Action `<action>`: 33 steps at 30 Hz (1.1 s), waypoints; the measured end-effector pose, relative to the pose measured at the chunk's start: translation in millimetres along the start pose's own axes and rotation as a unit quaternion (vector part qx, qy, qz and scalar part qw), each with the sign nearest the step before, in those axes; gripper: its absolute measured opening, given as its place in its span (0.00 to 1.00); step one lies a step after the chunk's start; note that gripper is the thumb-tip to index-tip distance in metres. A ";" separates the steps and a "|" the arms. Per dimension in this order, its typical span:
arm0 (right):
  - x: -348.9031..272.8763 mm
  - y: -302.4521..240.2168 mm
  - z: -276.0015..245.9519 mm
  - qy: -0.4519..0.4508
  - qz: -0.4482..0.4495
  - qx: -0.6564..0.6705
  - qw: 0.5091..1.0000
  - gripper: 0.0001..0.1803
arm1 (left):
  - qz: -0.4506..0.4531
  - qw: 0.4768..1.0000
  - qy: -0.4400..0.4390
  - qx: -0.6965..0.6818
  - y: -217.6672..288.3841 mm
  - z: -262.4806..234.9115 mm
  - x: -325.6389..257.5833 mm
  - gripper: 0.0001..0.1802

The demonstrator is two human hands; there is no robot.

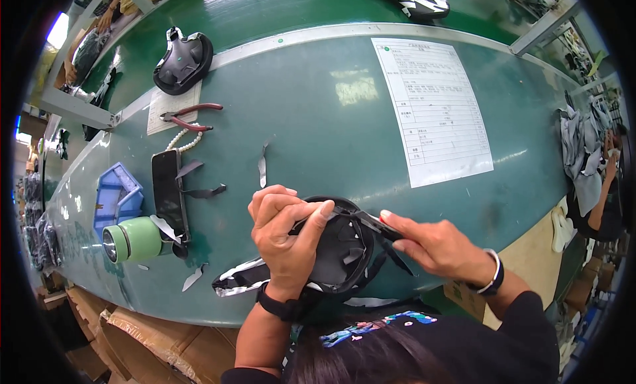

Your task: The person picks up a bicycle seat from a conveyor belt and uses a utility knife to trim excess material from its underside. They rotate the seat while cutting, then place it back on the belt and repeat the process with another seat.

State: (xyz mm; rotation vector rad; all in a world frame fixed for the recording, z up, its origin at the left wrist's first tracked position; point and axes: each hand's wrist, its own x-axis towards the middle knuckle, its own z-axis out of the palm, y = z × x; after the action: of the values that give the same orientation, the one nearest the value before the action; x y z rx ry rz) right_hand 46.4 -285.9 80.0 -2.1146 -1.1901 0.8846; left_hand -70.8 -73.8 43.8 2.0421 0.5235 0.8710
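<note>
In front of me lies a bicycle saddle (333,261), underside up, its narrow nose, with a black and white cover, pointing left. My left hand (289,231) is closed at the saddle's far rim, thumb and forefinger pinching the dark edge of the cover. My right hand (437,247) grips a dark, slim hand tool (379,226) with a red spot, its tip meeting the rim close to my left fingertips. The tool's exact kind is hidden by the fingers. Offcut strips (263,165) lie about the saddle.
To the left are red-handled pliers (192,117), a phone (169,192), a green flask (136,240) and a blue bin (118,195). Another saddle (183,61) sits farther back. A printed sheet (437,112) lies right of centre on the green table (298,119). Other people work at both sides.
</note>
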 end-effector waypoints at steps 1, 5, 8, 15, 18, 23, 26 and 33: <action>-8.8 -6.4 4.2 -0.006 0.026 0.009 1.000 0.29 | -0.012 0.999 0.018 -0.026 -0.1 -1.2 0.4 0.06; -36.8 -22.4 33.9 0.074 0.042 0.086 0.993 0.30 | -0.105 0.960 0.149 -0.211 -6.2 -7.5 -1.8 0.08; -52.9 -39.7 37.9 0.048 0.170 0.160 0.971 0.30 | -0.135 0.923 0.168 -0.318 -25.6 -7.6 -5.1 0.09; -45.2 -23.8 29.7 0.080 0.070 0.073 0.992 0.27 | -0.327 0.909 -0.243 -0.089 -20.3 -62.2 5.9 0.23; -27.2 -7.0 26.8 0.096 -0.020 0.052 0.994 0.27 | -0.335 0.845 -0.417 0.016 -24.9 -73.6 7.4 0.22; -26.3 -8.5 57.4 0.083 -0.031 0.080 0.993 0.29 | -0.365 0.907 -0.169 -0.123 6.9 -67.4 -37.6 0.19; -45.7 -15.4 63.5 0.082 -0.015 0.123 0.989 0.30 | -0.373 0.912 -0.113 -0.129 24.8 -57.9 -58.4 0.17; -78.5 -38.3 46.4 -0.116 0.214 0.334 0.911 0.28 | -0.303 0.951 0.005 -0.059 38.6 -48.1 -93.3 0.17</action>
State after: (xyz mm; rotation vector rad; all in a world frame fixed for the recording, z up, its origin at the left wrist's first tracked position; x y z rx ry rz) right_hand -39.4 -330.9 100.0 -1.7307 -0.3979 1.5177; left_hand -167.1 -128.7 58.9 1.6216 1.0101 0.5202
